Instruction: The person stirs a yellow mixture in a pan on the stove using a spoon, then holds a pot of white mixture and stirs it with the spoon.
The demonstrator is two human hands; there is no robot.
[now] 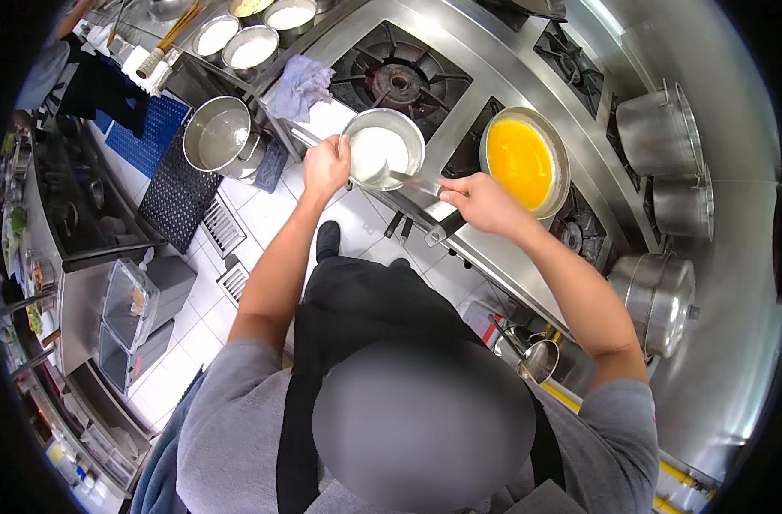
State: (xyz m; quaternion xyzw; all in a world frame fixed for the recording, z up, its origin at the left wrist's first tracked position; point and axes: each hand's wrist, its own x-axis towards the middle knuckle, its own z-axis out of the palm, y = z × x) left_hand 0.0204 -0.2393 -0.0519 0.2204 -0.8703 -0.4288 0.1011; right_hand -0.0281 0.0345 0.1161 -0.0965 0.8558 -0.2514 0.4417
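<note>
My left hand (327,165) is closed on the left rim of a round metal pot (417,144) at the stove's front edge. White contents (380,151) show inside it. My right hand (485,203) grips the handle of a metal utensil (414,181), whose far end dips into the white contents; its exact shape is hard to make out. To the right of the pot, a wide pan (566,176) with bright orange-yellow liquid (521,164) sits over a burner. A crumpled lilac cloth (302,86) lies just behind my left hand.
A bare burner (399,79) is beyond the pot. Several pots of white contents stand at the upper left. A large steel pot (218,135) stands left of the stove. Lidded pots (656,300) line the right wall. Another person (91,81) stands at far upper left.
</note>
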